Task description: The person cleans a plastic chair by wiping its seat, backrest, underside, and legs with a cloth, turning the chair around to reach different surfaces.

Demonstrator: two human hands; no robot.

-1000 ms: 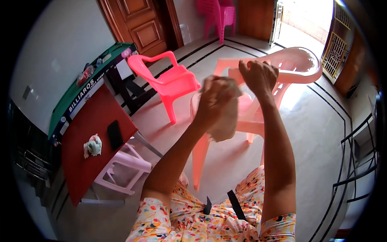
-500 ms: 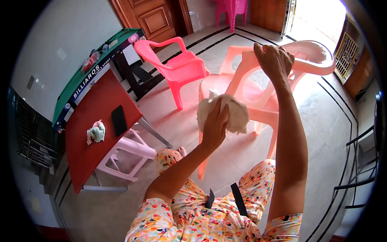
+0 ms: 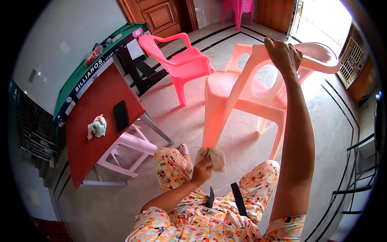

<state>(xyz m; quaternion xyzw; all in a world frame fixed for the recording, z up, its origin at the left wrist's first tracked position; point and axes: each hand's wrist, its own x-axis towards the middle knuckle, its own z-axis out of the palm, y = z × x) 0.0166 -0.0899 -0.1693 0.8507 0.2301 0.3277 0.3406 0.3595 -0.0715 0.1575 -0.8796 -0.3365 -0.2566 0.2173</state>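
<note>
A light pink plastic armchair (image 3: 225, 84) stands in front of me, turned sideways. My right hand (image 3: 284, 57) is closed over the top of its near armrest. Low down, my left hand (image 3: 201, 171) grips a whitish cloth (image 3: 217, 159) wrapped against the lower end of the chair's front leg. Part of the foot of that leg is hidden by the cloth.
At left, a red table (image 3: 94, 121) holds a black phone (image 3: 120, 115) and a crumpled cloth (image 3: 97, 126). A pink stool (image 3: 129, 151) sits beneath it. Behind are a billiards table (image 3: 76, 86), a bright pink chair (image 3: 183, 64) and stacked pink chairs (image 3: 238, 12).
My left hand has moved the cloth down from near the seat's front to the bottom of the leg. My right hand stays on the armrest.
</note>
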